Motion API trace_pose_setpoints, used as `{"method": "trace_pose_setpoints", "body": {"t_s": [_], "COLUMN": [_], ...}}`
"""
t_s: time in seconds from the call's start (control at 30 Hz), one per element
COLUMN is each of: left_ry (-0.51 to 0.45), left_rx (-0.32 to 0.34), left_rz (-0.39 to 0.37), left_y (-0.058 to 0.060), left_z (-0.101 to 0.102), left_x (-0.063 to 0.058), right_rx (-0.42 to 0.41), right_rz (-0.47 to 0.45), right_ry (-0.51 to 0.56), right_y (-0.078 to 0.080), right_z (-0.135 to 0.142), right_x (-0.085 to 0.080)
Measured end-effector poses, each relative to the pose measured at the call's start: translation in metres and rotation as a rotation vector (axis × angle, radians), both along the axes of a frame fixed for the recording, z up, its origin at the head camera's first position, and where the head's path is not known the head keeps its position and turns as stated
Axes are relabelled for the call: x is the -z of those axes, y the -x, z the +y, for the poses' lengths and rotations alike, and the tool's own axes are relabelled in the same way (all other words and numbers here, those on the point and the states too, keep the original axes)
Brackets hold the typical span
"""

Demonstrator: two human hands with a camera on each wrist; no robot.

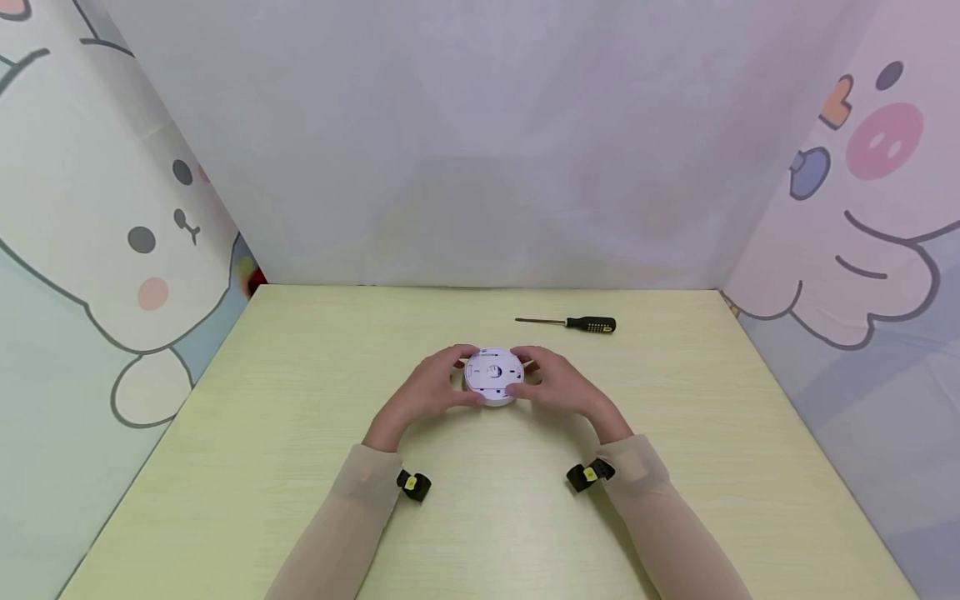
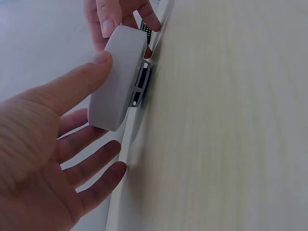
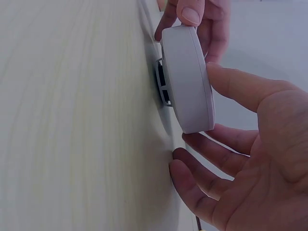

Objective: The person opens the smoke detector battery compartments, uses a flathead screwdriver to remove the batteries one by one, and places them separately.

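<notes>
A round white smoke detector [image 1: 493,371] is between both hands over the middle of the table, its flat back with printed marks and slots facing up. On its underside a slotted vent [image 2: 140,83] points down, close over the tabletop. My left hand [image 1: 433,385] holds the left edge, thumb on the near rim and fingers at the far side. From the right, my right hand [image 1: 561,383] grips the opposite edge, its thumb lying over the near part of the back. In the right wrist view the detector's smooth side wall [image 3: 188,79] shows between thumb and fingers.
Beyond the detector, slightly right, a screwdriver [image 1: 591,324] with a black handle lies on the pale wooden table [image 1: 300,358], shaft pointing left. A plain light cloth [image 1: 480,167] rises at the back edge, and cartoon-printed cloths stand at both sides.
</notes>
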State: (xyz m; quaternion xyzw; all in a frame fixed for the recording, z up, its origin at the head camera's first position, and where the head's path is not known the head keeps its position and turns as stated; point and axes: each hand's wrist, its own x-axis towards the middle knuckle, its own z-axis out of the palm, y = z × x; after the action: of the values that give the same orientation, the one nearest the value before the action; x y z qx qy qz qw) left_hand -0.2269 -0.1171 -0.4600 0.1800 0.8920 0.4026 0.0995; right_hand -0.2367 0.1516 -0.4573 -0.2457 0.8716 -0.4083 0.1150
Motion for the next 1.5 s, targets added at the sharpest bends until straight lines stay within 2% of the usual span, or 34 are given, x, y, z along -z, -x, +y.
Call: {"method": "trace_pose_setpoints", "body": {"t_s": [0.37,1.27,1.5], "left_ry": [0.007,0.029,0.038], "left_rx": [-0.022,-0.022,-0.026], "left_rz": [-0.001,0.052,0.059], "left_y": [0.0006,-0.0001,0.0012], "left_z": [0.0012,0.0029,0.0031], "left_x": [0.0033,0.0037,0.0054], "right_rx": [0.011,0.025,0.050], "right_rz": [0.025,-0.008,0.000], "right_ry": [-0.005,0.004,-0.001], "right_y": [0.0012,-0.0001,0.0001], "right_z": [-0.0004,-0.0022,-0.0031], "right_x": [0.0031,0.0020,0.0020]}}
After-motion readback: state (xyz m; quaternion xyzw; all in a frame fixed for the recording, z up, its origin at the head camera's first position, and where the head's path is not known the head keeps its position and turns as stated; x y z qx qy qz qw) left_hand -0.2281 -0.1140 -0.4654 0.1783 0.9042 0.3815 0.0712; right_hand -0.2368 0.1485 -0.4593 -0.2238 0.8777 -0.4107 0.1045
